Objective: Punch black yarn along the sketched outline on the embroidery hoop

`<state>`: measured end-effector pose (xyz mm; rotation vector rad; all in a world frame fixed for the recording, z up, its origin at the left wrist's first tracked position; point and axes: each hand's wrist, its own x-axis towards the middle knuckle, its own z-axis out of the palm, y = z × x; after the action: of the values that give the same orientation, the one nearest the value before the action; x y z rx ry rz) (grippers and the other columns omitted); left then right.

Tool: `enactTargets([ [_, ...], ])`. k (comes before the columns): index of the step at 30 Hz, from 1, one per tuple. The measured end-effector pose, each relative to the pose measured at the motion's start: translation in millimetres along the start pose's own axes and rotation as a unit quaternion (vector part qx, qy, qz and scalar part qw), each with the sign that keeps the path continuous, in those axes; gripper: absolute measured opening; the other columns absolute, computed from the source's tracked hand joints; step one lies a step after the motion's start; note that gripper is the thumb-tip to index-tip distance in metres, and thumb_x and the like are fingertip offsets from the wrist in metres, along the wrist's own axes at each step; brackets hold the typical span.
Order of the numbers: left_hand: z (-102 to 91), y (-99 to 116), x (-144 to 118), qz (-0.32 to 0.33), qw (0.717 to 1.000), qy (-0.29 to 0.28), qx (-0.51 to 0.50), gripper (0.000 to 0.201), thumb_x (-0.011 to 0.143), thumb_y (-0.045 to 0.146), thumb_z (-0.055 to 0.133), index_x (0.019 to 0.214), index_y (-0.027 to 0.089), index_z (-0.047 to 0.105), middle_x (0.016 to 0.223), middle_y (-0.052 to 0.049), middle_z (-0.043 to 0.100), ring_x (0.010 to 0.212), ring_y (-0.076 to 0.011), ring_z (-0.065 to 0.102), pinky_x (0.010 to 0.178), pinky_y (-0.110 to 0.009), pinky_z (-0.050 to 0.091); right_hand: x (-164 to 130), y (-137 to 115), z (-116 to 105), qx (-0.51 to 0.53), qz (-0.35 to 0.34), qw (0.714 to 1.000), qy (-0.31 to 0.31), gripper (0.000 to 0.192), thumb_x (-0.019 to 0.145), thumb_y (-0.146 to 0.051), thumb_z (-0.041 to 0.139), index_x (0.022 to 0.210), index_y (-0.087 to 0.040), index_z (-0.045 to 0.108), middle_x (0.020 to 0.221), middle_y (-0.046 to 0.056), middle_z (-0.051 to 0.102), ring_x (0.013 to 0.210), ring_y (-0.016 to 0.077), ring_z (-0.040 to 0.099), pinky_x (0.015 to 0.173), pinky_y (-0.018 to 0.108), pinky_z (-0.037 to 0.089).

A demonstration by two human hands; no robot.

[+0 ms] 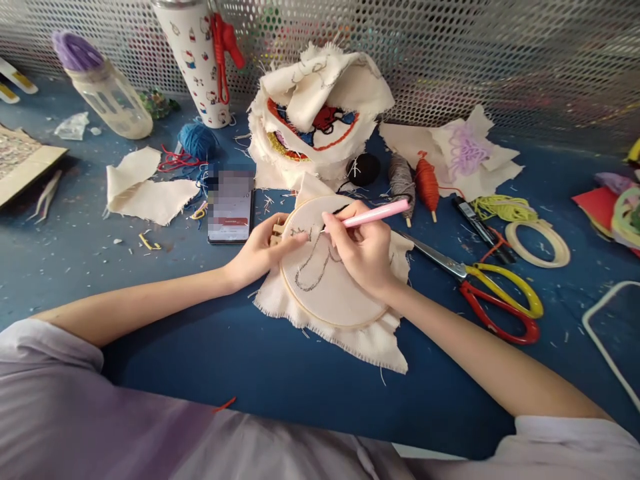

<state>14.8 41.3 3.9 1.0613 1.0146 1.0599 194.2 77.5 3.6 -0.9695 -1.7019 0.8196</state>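
My left hand [257, 250] grips the left rim of a round embroidery hoop [286, 270], thumb on top near the wooden clasp. Cream cloth [345, 293] is stretched in the hoop, its frayed edges hanging over the blue table. Dark outlines mark the cloth, among them a long rounded loop. In my right hand [365, 247] is a pink pen-shaped punch needle [377, 213], closed in the fingers and slanting up to the right. Its thin tip meets the cloth near the upper middle of the hoop. My right palm hides the cloth's right part.
Behind the hoop sits a pile of stitched cloth [320, 127]. A phone [231, 210] lies left of it. Scissors [475, 273], a black marker [480, 227] and yarn bobbins [427, 183] lie right. A tumbler [197, 63] and plastic bottle [115, 100] stand by the mesh panel.
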Motion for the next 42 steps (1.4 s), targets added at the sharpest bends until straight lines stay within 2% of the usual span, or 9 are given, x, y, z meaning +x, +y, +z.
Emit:
enactTargets([
  [3, 1.8, -0.5, -2.5, -0.014, 0.999, 0.016, 0.042, 0.027, 0.082, 0.034, 0.070, 0.097, 0.017, 0.055, 0.072, 0.002, 0.058, 0.061, -0.0091, 0.054, 0.053, -0.018, 0.043, 2.5, 0.6, -0.1, 0.034, 0.021, 0.999, -0.011, 0.031, 0.090, -0.032, 0.060, 0.064, -0.021, 0.048, 0.052, -0.007, 0.043, 0.047, 0.0066, 0.040, 0.049, 0.024, 0.034],
  [8, 0.2, -1.6, -1.2, -0.014, 0.999, 0.011, 0.050, 0.023, 0.084, 0.032, 0.066, 0.098, 0.017, 0.055, 0.073, 0.001, 0.060, 0.062, -0.0092, 0.055, 0.054, -0.018, 0.044, 7.8, 3.2, -0.3, 0.123, 0.064, 0.990, 0.028, 0.031, 0.090, -0.029, 0.059, 0.063, -0.021, 0.048, 0.048, -0.008, 0.042, 0.043, 0.0057, 0.039, 0.045, 0.022, 0.030],
  [15, -0.6, -2.0, -0.2, -0.011, 0.998, 0.014, 0.064, 0.022, 0.085, 0.031, 0.065, 0.098, 0.016, 0.056, 0.076, 0.000, 0.061, 0.064, -0.0092, 0.056, 0.055, -0.018, 0.045, 10.3, 3.5, -2.0, 0.139, 0.088, 0.985, 0.050, 0.034, 0.089, -0.030, 0.060, 0.061, -0.021, 0.044, 0.047, -0.008, 0.041, 0.042, 0.0054, 0.036, 0.043, 0.022, 0.027],
  [21, 1.1, 1.4, -3.4, -0.007, 0.998, 0.010, 0.061, 0.025, 0.084, 0.034, 0.066, 0.100, 0.017, 0.057, 0.075, 0.000, 0.061, 0.063, -0.0104, 0.056, 0.054, -0.019, 0.044, 0.7, 1.4, -0.4, 0.017, -0.011, 1.000, -0.005, 0.033, 0.092, -0.032, 0.056, 0.064, -0.022, 0.042, 0.054, -0.006, 0.040, 0.048, 0.0079, 0.039, 0.049, 0.025, 0.032],
  [24, 1.0, 2.1, -4.6, 0.008, 0.998, 0.004, 0.056, 0.030, 0.082, 0.035, 0.069, 0.104, 0.018, 0.059, 0.073, 0.001, 0.059, 0.059, -0.0094, 0.052, 0.052, -0.019, 0.042, -4.0, 0.4, 2.4, -0.076, -0.095, 0.990, -0.069, 0.030, 0.092, -0.027, 0.056, 0.065, -0.022, 0.043, 0.059, -0.005, 0.043, 0.053, 0.0087, 0.040, 0.053, 0.027, 0.033],
  [26, 0.4, 1.9, -4.4, 0.011, 0.998, 0.000, 0.054, 0.030, 0.082, 0.035, 0.069, 0.104, 0.019, 0.059, 0.071, 0.002, 0.058, 0.057, -0.0087, 0.050, 0.052, -0.019, 0.041, -5.0, 0.2, 3.2, -0.094, -0.111, 0.986, -0.087, 0.029, 0.091, -0.025, 0.058, 0.066, -0.021, 0.044, 0.059, -0.005, 0.043, 0.052, 0.0085, 0.039, 0.053, 0.027, 0.032],
  [34, -1.2, -0.6, -0.4, -0.006, 0.998, 0.008, 0.060, 0.030, 0.081, 0.037, 0.069, 0.103, 0.018, 0.060, 0.076, 0.001, 0.059, 0.065, -0.0099, 0.054, 0.055, -0.018, 0.042, 3.5, 1.8, -1.1, 0.102, 0.051, 0.993, 0.018, 0.032, 0.091, -0.032, 0.058, 0.064, -0.021, 0.044, 0.051, -0.007, 0.043, 0.045, 0.0071, 0.039, 0.046, 0.024, 0.030],
  [39, -1.8, -1.3, 0.1, -0.013, 0.999, 0.010, 0.051, 0.031, 0.081, 0.037, 0.069, 0.104, 0.018, 0.060, 0.080, 0.000, 0.062, 0.068, -0.0113, 0.056, 0.058, -0.020, 0.044, 6.7, 4.1, -2.5, 0.135, 0.077, 0.987, 0.042, 0.034, 0.090, -0.033, 0.059, 0.062, -0.021, 0.044, 0.050, -0.007, 0.041, 0.042, 0.0062, 0.035, 0.042, 0.023, 0.026],
  [42, -1.6, -1.0, -0.6, -0.009, 0.999, 0.005, 0.049, 0.030, 0.082, 0.036, 0.069, 0.104, 0.019, 0.060, 0.079, 0.000, 0.062, 0.068, -0.0112, 0.056, 0.058, -0.019, 0.044, 3.2, 2.4, -1.9, 0.075, 0.038, 0.996, 0.017, 0.033, 0.092, -0.032, 0.056, 0.063, -0.022, 0.043, 0.052, -0.007, 0.040, 0.045, 0.0071, 0.036, 0.045, 0.024, 0.028],
])
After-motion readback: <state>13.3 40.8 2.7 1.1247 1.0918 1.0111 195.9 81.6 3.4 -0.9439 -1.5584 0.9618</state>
